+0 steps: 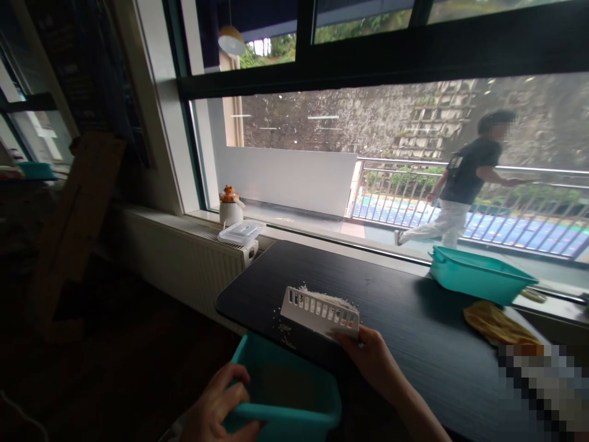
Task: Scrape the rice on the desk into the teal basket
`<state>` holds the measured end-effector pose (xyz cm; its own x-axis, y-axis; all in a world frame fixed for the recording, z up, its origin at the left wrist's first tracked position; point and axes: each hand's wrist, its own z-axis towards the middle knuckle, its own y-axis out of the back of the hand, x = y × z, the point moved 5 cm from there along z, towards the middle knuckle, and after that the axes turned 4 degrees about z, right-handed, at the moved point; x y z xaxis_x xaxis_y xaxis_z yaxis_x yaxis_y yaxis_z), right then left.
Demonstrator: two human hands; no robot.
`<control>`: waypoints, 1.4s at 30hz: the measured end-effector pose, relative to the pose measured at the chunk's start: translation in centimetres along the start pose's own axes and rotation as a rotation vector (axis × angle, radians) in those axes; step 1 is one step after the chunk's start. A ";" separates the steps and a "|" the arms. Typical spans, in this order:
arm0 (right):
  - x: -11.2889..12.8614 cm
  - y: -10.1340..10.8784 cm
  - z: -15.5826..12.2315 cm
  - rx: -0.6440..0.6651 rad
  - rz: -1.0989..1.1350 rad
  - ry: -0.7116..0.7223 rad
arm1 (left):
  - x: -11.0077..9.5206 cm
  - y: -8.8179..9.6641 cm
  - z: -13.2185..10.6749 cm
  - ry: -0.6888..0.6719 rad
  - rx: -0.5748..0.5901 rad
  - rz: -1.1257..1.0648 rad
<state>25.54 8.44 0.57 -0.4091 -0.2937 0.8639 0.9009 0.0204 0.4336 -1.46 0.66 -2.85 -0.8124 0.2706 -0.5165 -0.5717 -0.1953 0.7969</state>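
Note:
My left hand (223, 399) grips the left side of a teal plastic bin (294, 416), its fingers bent over the rim. The bin sits just below the near edge of a dark table (391, 307); its inside is shadowed and I cannot make out what lies in it. My right hand (372, 356) pinches the right end of a white strip with a row of slots (313, 320), which stands on edge on the table. Behind the strip lies a heap of small white bits (329, 299). More white crumbs (285, 334) are scattered near the table's edge.
Another teal bin (481, 276) stands at the right by the window, with a yellow-brown cloth (501, 325) in front. A clear plastic lid (242, 232) and a white pot with an orange figure (230, 209) are by the radiator (193, 245). Outside, a person (469, 172) runs past.

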 end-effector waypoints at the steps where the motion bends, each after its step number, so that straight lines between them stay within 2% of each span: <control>1: 0.0 0.1 -0.3 0.021 0.003 -0.009 | 0.0 0.0 0.0 -0.002 0.003 0.003; 5: 0.3 0.4 -0.6 0.082 0.009 -0.016 | -0.1 -0.1 0.1 -0.013 0.014 0.009; 9: 0.8 0.1 1.1 -0.010 -0.006 0.021 | 0.0 -0.3 -0.1 0.001 0.028 0.014; 14: 1.1 -2.2 3.1 -0.033 -0.064 0.010 | 0.0 -0.1 0.0 -0.057 -0.011 0.053; 19: 1.5 -3.7 1.9 0.086 -0.002 0.020 | -0.1 0.2 -0.1 -0.026 -0.019 0.051; 24: 1.7 -2.5 0.3 0.219 0.062 -0.001 | -0.3 0.4 -0.1 -0.003 -0.003 0.028; 27: 1.6 -1.5 0.6 0.162 0.063 -0.004 | -0.4 0.6 -0.1 0.000 -0.010 0.028; 30: 1.3 -1.4 1.0 0.093 0.046 -0.026 | -0.5 0.6 -0.1 0.006 -0.020 0.021; 35: 1.8 -2.4 -0.7 0.175 0.091 -0.059 | -1.2 0.1 -0.2 0.032 0.005 -0.032; 38: 2.3 -2.2 -2.0 0.230 0.092 -0.071 | -1.9 -0.1 -0.2 0.039 0.026 -0.067; 42: 2.2 -0.8 -2.1 0.143 0.058 -0.053 | -2.6 -0.2 -0.2 -0.020 0.014 -0.035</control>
<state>24.25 5.77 1.62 -0.3674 -0.2371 0.8993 0.8950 0.1727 0.4112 0.69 -0.15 -1.70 -0.7891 0.2961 -0.5382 -0.5983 -0.1719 0.7827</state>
